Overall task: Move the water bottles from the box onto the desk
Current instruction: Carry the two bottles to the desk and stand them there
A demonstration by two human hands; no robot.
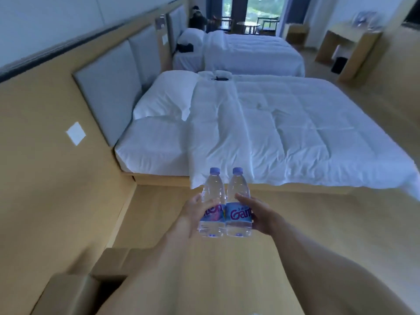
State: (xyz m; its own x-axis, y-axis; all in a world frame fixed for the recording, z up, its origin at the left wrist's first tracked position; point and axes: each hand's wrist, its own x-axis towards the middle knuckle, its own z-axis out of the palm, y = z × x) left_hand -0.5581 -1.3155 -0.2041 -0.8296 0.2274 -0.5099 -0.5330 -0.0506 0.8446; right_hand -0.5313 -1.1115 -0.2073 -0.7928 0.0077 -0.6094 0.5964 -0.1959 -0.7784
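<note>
While left hand (193,210) grips left bottle (212,205) and right hand (256,212) grips right bottle (238,205), both bottles out of cardboard box (109,267), carried upright mid-air; desk (347,48) far across room, placement pending.

Two white-made beds (284,123) side by side — grey padded headboard (109,92), wall switch (76,133), wood floor (375,105).

I am seeing the wooden floor (204,269) carrying a cardboard box (95,276) at lower left and the near bed (272,133) ahead.
</note>
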